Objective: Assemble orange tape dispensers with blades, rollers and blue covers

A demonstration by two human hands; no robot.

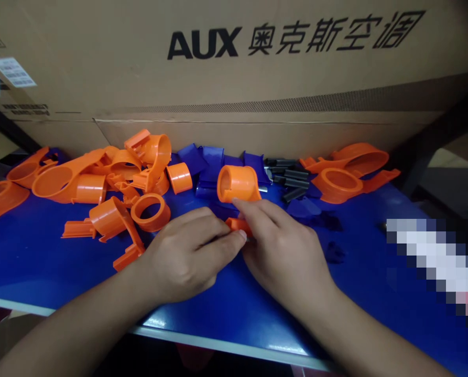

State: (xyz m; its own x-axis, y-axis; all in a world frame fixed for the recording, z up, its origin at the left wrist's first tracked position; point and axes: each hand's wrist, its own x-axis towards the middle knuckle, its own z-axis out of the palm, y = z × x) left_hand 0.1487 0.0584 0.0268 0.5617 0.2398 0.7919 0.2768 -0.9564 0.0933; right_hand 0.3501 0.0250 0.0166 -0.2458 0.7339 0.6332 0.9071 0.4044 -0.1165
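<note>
Between my two hands is an orange plastic part with a ring-shaped collar (239,183), held over the middle of the blue surface. The collar points away from me, and its narrow end lies between my fingers. My left hand (190,251) pinches that end from the left, thumb along it. My right hand (284,251) grips the same part from the right, fingers just below the collar. My fingers cover much of the narrow end, so I cannot tell whether a smaller piece is in there too.
More orange ring parts (110,217) lie heaped at the left, with others (339,183) at the back right. Blue plastic pieces (212,159) and black tubes (294,178) sit behind my hands. A cardboard box (218,84) stands along the back of the blue shelf (33,262).
</note>
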